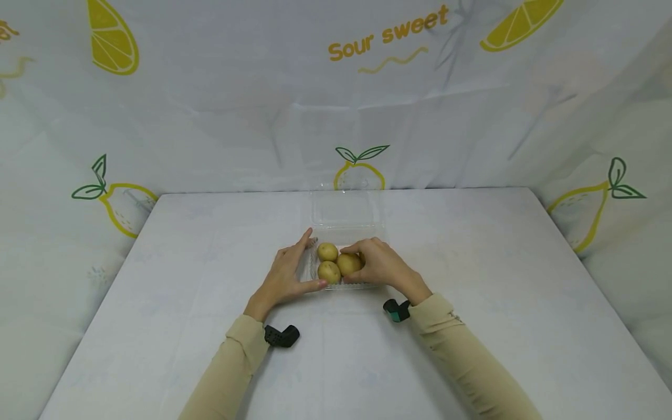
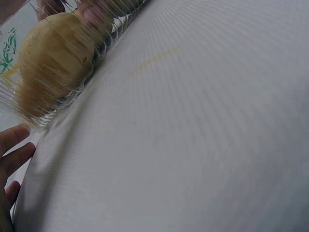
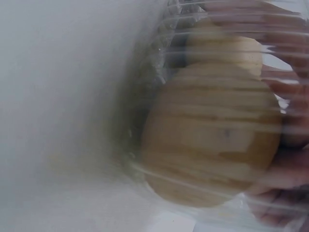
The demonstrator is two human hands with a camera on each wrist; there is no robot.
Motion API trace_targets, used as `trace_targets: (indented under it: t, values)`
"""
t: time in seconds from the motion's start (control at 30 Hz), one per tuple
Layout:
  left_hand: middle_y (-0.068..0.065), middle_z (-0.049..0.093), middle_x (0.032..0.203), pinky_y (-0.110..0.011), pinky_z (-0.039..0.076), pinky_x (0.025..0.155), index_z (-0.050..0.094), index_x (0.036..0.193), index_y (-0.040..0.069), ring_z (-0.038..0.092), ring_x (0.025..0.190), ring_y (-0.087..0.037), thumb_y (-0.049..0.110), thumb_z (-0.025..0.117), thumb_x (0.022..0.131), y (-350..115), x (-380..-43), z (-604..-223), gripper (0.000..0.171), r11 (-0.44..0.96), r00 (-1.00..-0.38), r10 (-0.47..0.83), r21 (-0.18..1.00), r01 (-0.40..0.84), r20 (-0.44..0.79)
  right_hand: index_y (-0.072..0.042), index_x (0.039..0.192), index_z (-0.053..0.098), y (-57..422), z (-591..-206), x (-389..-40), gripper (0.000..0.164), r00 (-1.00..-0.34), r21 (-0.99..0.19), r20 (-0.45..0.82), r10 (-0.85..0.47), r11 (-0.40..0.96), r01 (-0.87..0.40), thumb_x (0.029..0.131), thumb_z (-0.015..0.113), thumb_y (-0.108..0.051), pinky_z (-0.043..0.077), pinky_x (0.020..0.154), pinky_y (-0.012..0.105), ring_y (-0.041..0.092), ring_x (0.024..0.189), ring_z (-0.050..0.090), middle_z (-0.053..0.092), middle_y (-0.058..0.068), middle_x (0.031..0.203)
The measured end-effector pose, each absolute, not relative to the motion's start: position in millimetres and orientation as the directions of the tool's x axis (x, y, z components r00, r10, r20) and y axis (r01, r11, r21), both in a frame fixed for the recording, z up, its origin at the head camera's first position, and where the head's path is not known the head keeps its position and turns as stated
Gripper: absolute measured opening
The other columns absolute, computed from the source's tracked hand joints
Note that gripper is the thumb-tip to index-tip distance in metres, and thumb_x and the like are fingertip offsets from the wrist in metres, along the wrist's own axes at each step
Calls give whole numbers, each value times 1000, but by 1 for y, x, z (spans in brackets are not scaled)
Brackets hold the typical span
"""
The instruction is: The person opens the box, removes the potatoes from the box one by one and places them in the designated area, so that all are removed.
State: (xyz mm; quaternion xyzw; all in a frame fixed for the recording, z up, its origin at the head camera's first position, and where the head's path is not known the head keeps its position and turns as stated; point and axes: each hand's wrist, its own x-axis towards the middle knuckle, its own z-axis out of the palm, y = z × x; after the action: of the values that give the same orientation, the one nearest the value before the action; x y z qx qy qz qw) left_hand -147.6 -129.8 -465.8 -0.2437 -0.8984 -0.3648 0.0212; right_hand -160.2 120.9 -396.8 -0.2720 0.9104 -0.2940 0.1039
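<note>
A clear plastic clamshell box (image 1: 336, 287) holds several yellow potatoes, among them a small one (image 1: 328, 252) at the back left and another (image 1: 329, 272) at the front left. Inside the box, my right hand (image 1: 383, 262) grips a potato (image 1: 349, 264) between thumb and fingers and hides part of the right side. My left hand (image 1: 286, 271) is spread along the box's left side, thumb at the front edge, fingers fairly straight. Through the ribbed wall a potato (image 2: 55, 53) shows in the left wrist view, and a large potato (image 3: 212, 135) in the right wrist view.
The box's transparent lid (image 1: 346, 209) lies folded back toward the rear edge of the white-covered table (image 1: 499, 280). Behind it hangs a white curtain (image 1: 236, 116) printed with lemons. Each wrist carries a black camera (image 1: 282, 336).
</note>
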Motion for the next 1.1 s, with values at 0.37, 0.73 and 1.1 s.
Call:
trace_targets:
  t: [0.37, 0.73, 1.1]
  values:
    - [-16, 49, 157, -59, 31, 118, 12, 166, 16, 49, 142, -39, 100, 38, 73, -130, -146, -464, 129, 619, -878, 428, 637, 459, 216, -1, 121, 74, 124, -396, -159, 50, -833, -616, 31, -552, 646, -451, 77, 90, -19, 55, 82, 33, 20, 99, 69, 77, 12, 117]
    - [-16, 51, 155, -57, 30, 117, 12, 166, 16, 50, 140, -38, 101, 39, 71, -131, -147, -466, 130, 620, -880, 421, 638, 457, 220, -1, 125, 72, 130, -376, -159, 52, -847, -648, 106, -520, 610, -455, 79, 89, -20, 58, 95, 50, 30, 118, 69, 75, 13, 123]
    - [-17, 53, 153, -59, 31, 117, 13, 166, 15, 50, 141, -38, 101, 38, 72, -131, -146, -465, 130, 619, -875, 424, 630, 468, 234, -4, 126, 73, 148, -369, -164, 54, -870, -697, 200, -451, 558, -450, 78, 90, -20, 59, 81, 50, 31, 118, 69, 74, 13, 127]
